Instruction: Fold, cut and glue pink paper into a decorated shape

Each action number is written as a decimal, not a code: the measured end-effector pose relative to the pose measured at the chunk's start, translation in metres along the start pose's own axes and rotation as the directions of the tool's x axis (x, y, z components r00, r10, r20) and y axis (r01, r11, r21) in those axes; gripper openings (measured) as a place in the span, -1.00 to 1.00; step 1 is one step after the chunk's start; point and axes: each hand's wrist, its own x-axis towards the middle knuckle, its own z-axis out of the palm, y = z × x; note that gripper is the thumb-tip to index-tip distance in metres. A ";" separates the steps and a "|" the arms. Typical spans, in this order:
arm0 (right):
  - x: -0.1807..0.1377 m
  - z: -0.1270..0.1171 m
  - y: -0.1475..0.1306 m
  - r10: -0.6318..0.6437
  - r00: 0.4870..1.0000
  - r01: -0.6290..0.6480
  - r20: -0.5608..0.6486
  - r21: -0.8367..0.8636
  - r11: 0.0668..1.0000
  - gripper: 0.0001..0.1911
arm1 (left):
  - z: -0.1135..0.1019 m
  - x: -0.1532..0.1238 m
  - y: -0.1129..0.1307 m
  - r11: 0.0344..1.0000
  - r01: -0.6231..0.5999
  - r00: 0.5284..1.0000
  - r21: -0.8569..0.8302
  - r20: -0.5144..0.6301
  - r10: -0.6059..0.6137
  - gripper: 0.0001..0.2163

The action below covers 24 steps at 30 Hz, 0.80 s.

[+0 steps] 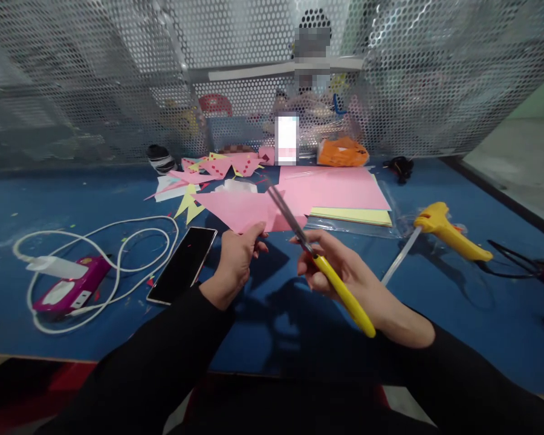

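Both grips are clamped: the left hand [234, 258] on pink paper [240, 208], the right hand [344, 266] on scissors [324, 267]; a phone [184, 264] lies left.

Pink paper [236, 210] in the left hand [234, 260], yellow-handled scissors [325, 270] in the right hand [351, 269], above a blue table [95, 196].

Yellow-handled scissors [321, 262] slant across raised pink paper [236, 209].

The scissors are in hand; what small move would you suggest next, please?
Perhaps line the scissors up with the pink paper, since the right hand holds them, the left hand pinches the paper, and the blades overlap it, contact unclear.
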 end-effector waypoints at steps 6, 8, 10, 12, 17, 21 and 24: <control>0.005 -0.004 0.010 0.036 0.968 -0.046 -0.249 -0.033 0.998 -0.42 | -0.001 -0.008 0.002 0.998 -0.043 0.997 -0.038 0.059 0.045 -0.77; 0.006 -0.005 0.012 -0.070 0.916 0.055 -0.395 -0.048 0.997 -0.44 | -0.003 -0.007 0.005 0.998 -0.045 0.997 -0.046 0.056 0.048 -0.77; 0.006 -0.006 0.013 -0.150 0.857 0.142 -0.493 -0.054 0.988 -0.48 | -0.004 -0.006 0.006 0.998 -0.045 0.998 -0.052 0.047 0.048 -0.78; 0.004 -0.007 0.011 -0.207 0.806 0.212 -0.555 -0.056 0.976 -0.52 | -0.005 -0.005 0.007 0.998 -0.041 0.999 -0.054 0.033 0.043 -0.81; -0.004 -0.008 0.000 -0.330 0.872 0.277 -0.360 -0.193 0.941 -0.47 | -0.004 -0.003 0.007 0.998 -0.025 1.000 -0.065 -0.009 0.024 -0.86; -0.009 -0.005 -0.006 -0.028 0.998 0.044 0.062 -0.276 0.960 -0.46 | -0.004 -0.003 0.012 0.995 -0.015 1.000 -0.094 -0.024 0.013 -0.87; -0.009 -0.002 -0.003 0.095 0.989 -0.047 0.116 -0.364 0.930 -0.50 | -0.005 -0.003 0.017 0.991 -0.020 0.999 -0.131 -0.043 0.014 -0.85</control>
